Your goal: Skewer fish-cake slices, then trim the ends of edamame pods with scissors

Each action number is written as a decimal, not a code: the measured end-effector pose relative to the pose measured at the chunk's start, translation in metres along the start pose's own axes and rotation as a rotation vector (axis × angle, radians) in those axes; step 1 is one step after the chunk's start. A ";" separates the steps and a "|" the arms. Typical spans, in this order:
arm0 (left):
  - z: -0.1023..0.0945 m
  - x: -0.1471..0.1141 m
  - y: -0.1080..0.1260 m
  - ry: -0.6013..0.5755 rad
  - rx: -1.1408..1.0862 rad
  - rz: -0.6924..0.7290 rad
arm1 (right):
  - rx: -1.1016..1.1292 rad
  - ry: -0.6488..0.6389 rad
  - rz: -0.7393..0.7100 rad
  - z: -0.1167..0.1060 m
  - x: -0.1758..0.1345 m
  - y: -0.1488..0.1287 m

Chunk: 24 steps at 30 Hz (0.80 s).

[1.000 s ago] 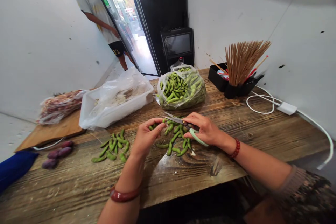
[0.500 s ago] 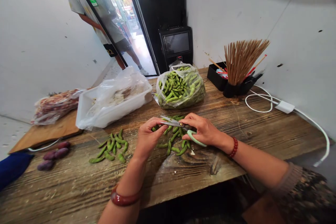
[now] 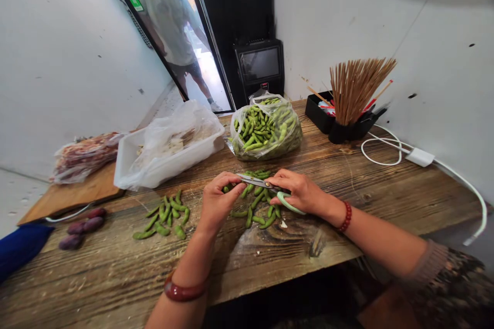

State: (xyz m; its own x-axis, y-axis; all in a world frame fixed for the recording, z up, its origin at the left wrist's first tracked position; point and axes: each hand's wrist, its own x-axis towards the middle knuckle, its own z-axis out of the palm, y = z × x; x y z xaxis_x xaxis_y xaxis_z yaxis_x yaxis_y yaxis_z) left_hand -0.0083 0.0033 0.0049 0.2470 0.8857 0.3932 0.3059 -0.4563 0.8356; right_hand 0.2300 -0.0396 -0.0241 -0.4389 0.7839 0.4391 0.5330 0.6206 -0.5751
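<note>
Nearest me, a red-brown bangle [image 3: 185,290] is circling my left forearm, and red beads [image 3: 346,217] are ringing my right wrist, over the wooden table [image 3: 116,288]. To the left, purple oblong pieces [image 3: 92,223] are lying in a small group, and a pile of green pods [image 3: 164,216] is sitting between them and my left hand [image 3: 218,203]. That hand is pinching a pod [image 3: 227,188], thumb and fingers clamped on it, most of it hidden. My right hand [image 3: 297,190] is gripping the scissors [image 3: 255,181], fingers closed around the green handle, the blades lying nearly together and pointing left at my left fingertips; whether they are touching the pod, I cannot tell. More loose pods [image 3: 259,220] are lying below and behind the blades. Farther off, a white tub [image 3: 131,169] is standing on the left, a clear bag of pods [image 3: 266,128] in the middle, and a black caddy [image 3: 322,115] with thin brown sticks [image 3: 357,87] on the right. Farthest, a person [image 3: 170,25] is standing behind the glass door
</note>
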 end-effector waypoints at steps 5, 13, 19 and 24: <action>0.000 0.000 -0.002 0.012 -0.008 0.014 | -0.045 -0.004 0.003 -0.002 0.000 -0.002; 0.000 0.001 0.002 0.013 -0.001 0.044 | -0.115 -0.013 0.025 -0.008 0.000 -0.007; 0.000 0.000 0.000 0.016 0.010 0.047 | -0.154 -0.028 0.029 -0.008 0.000 -0.007; 0.001 0.000 -0.003 0.042 -0.012 0.019 | -0.135 -0.018 0.008 -0.003 -0.001 -0.004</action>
State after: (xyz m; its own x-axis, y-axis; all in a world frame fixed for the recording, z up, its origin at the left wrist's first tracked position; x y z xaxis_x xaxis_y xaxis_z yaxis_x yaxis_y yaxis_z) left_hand -0.0084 0.0045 0.0023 0.2136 0.8799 0.4244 0.2908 -0.4720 0.8322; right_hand 0.2310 -0.0425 -0.0201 -0.4466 0.7892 0.4216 0.6284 0.6121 -0.4801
